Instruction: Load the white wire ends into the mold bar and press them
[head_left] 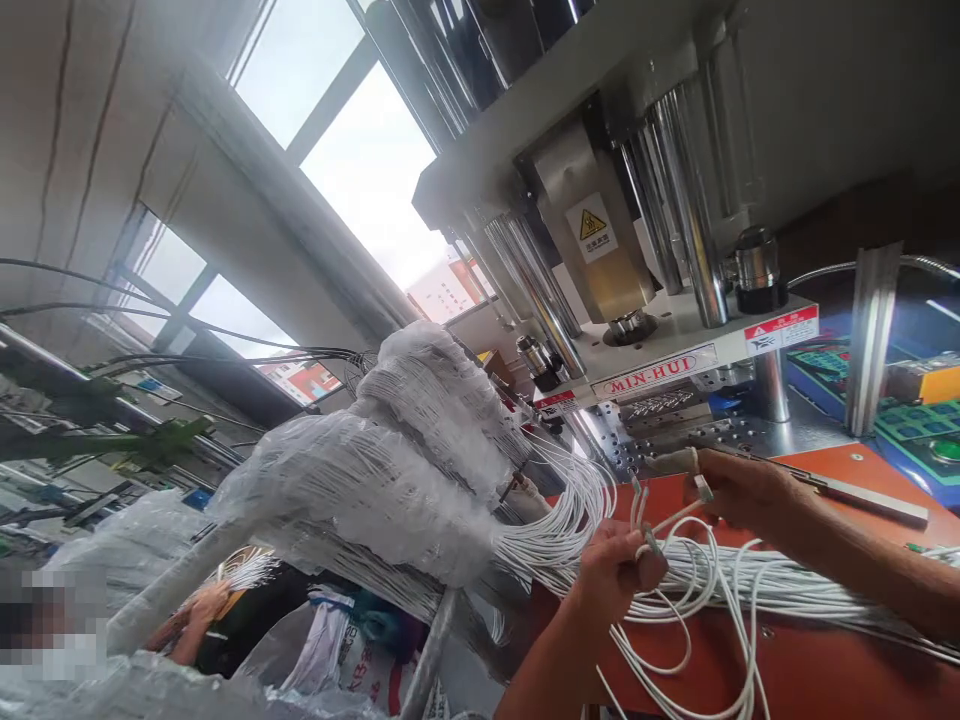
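Observation:
My left hand [616, 568] is closed on white cables, and a small greyish end piece sticks out at its fingertips. Just up and to the right, my right hand [724, 487] pinches a white cable [671, 517] that runs between the two hands. Pale coverings sit on some of the right fingers. Beneath both hands a thick bundle of white cables [694, 575] lies across the orange table [570, 660], with several loops hanging toward its front. Behind the hands stands the MIN-HUI press [655, 372], its perforated metal bed close to my right fingers.
Plastic-wrapped cable bundles [360, 490] hang over a rack [435, 650] at left. A metal bar [862, 495] lies on the table at right, near a blue control panel [922, 450] with a green button. Another person's hand [206, 605] holds wires at lower left.

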